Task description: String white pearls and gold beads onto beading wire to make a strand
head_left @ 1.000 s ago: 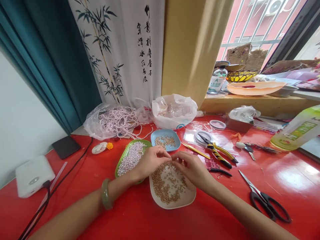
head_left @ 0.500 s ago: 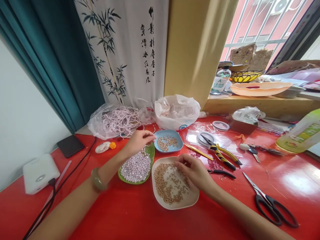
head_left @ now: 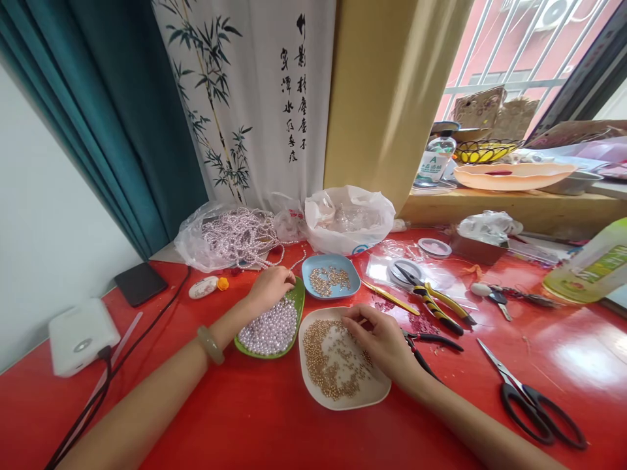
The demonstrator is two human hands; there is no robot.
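Observation:
My left hand [head_left: 272, 287], wearing a ring and with a bangle on its wrist, is over the far end of a green leaf-shaped dish [head_left: 298, 307]. Its fingers are bent and closed at the heap of pale lilac pearl beads [head_left: 269, 329]; whatever they pinch is hidden. Over the upper right of a cream plate [head_left: 337, 403] is my right hand [head_left: 375, 336], thumb and fingers pinched together. What it holds is too small to make out. Small gold beads [head_left: 321, 362] are spread across that plate. A blue dish [head_left: 356, 282] with more gold-toned beads [head_left: 330, 281] stands just behind.
Right of the plates lie yellow tweezers [head_left: 392, 298], yellow-and-black pliers [head_left: 434, 303], black-handled pliers [head_left: 435, 339] and scissors [head_left: 526, 391]. Strung pearls [head_left: 240, 232] and a white plastic bag [head_left: 347, 222] stand at the back. A white box [head_left: 81, 336] with a cable is on the left.
My left hand has come down from beside the blue dish to the green dish's far end. My right hand remains pinched over the cream plate. The view has shifted slightly.

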